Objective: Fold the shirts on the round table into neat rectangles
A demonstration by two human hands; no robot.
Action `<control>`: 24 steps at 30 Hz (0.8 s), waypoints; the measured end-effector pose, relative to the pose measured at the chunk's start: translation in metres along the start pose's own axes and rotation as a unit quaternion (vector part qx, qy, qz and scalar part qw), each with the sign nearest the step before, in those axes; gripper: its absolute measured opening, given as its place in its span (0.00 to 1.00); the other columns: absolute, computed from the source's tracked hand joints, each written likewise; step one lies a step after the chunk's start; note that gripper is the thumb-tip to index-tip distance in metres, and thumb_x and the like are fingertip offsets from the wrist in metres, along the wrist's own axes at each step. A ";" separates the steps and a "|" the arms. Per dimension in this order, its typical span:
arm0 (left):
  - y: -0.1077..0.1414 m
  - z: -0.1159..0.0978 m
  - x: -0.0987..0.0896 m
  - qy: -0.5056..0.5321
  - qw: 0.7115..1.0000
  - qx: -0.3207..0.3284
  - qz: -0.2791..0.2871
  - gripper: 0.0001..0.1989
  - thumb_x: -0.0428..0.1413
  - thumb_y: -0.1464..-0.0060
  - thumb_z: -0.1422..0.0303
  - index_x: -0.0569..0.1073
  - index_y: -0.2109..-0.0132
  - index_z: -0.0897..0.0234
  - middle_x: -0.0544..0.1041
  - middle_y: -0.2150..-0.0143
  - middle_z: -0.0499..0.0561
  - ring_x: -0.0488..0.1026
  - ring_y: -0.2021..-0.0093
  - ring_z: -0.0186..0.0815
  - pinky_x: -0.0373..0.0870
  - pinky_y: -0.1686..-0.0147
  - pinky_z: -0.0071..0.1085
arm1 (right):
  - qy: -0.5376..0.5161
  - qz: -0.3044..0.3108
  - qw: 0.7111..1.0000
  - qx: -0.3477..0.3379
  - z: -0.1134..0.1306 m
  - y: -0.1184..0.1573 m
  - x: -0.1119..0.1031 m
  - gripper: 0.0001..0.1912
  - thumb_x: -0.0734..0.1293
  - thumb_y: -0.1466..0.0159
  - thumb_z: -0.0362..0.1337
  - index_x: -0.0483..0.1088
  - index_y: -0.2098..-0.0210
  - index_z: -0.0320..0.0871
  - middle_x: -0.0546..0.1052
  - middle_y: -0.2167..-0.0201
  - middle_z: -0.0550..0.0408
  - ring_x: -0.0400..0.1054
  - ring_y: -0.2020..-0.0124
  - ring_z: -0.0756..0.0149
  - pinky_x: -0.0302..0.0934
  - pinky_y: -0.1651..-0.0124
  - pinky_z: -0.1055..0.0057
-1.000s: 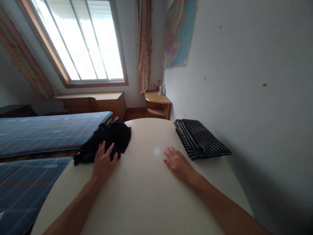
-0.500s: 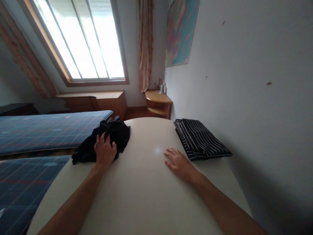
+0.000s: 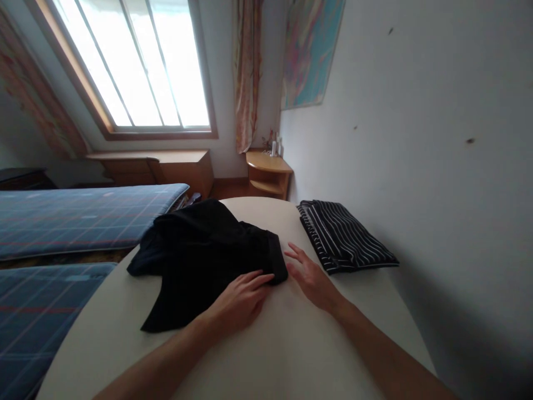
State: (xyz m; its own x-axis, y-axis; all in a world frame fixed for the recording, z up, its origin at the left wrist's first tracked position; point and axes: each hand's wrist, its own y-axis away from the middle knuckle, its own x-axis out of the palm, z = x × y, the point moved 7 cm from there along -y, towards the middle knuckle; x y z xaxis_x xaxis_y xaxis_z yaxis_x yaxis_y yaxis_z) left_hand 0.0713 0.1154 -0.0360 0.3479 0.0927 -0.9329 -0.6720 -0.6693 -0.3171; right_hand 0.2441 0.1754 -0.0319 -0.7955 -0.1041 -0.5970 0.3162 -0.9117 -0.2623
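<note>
Centre-left of frame, a rumpled black cloth garment [image 3: 204,250] looks light, soft, best held by its straight band [image 3: 276,258]; left hand [image 3: 239,300] touches it, grip unclear; right hand [image 3: 310,280], open, is beside it.

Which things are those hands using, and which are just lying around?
In use:
black cloth garment, left hand on it
smooth white rounded table

Probably just there:
folded black fabric with white stripes, untouched
blue checked mattresses
curved wooden corner shelf

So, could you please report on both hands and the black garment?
Left hand touching rumpled black garment. Right hand open beside its band. Folded striped cloth apart, farther right.
</note>
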 end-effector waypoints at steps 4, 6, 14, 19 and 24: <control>0.004 0.013 -0.011 -0.031 0.994 -0.081 -0.062 0.26 0.54 0.43 0.76 0.68 0.38 0.61 0.62 0.30 0.57 0.62 0.33 0.48 0.64 0.37 0.48 | 0.033 0.013 0.999 -0.041 0.006 -0.001 0.005 0.27 0.63 0.31 0.48 0.62 0.35 0.47 0.72 0.39 0.46 0.65 0.38 0.55 0.57 0.34 0.51; 0.005 0.024 -0.016 -0.049 0.987 -0.138 -0.073 0.25 0.56 0.43 0.75 0.69 0.39 0.62 0.65 0.32 0.59 0.64 0.35 0.51 0.66 0.39 0.50 | 0.054 0.021 0.997 -0.056 0.007 -0.002 0.009 0.26 0.64 0.32 0.46 0.65 0.37 0.46 0.72 0.40 0.46 0.65 0.38 0.55 0.57 0.34 0.51; -0.001 0.023 -0.017 0.014 0.988 -0.155 -0.003 0.13 0.48 0.37 0.76 0.75 0.51 0.65 0.81 0.60 0.55 0.79 0.60 0.42 0.74 0.57 0.37 | 0.057 0.023 0.995 -0.081 0.007 -0.003 0.008 0.18 0.57 0.29 0.37 0.71 0.44 0.46 0.75 0.46 0.48 0.66 0.42 0.58 0.58 0.36 0.54; -0.006 -0.020 -0.043 0.181 0.977 -0.087 0.075 0.13 0.53 0.44 0.75 0.77 0.54 0.62 0.81 0.65 0.49 0.77 0.68 0.35 0.70 0.65 0.28 | 0.006 -0.021 0.997 -0.071 0.007 -0.005 -0.014 0.22 0.53 0.26 0.48 0.72 0.46 0.47 0.75 0.46 0.49 0.66 0.41 0.57 0.55 0.34 0.53; -0.010 -0.040 -0.087 0.340 0.932 -0.092 0.080 0.10 0.53 0.43 0.69 0.78 0.57 0.61 0.78 0.71 0.46 0.70 0.76 0.29 0.65 0.73 0.23 | -0.085 -0.018 0.995 -0.038 0.000 -0.001 -0.023 0.34 0.45 0.27 0.57 0.76 0.51 0.47 0.76 0.45 0.49 0.64 0.38 0.55 0.48 0.31 0.49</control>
State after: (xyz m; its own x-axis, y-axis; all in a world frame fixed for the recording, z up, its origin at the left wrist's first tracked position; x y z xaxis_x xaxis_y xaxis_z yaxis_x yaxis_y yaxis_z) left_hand 0.0736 0.0846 0.0547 0.6294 -0.4657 -0.6221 -0.6486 -0.7558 -0.0903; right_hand 0.2624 0.1787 -0.0177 -0.8811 -0.1428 -0.4508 0.3186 -0.8837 -0.3429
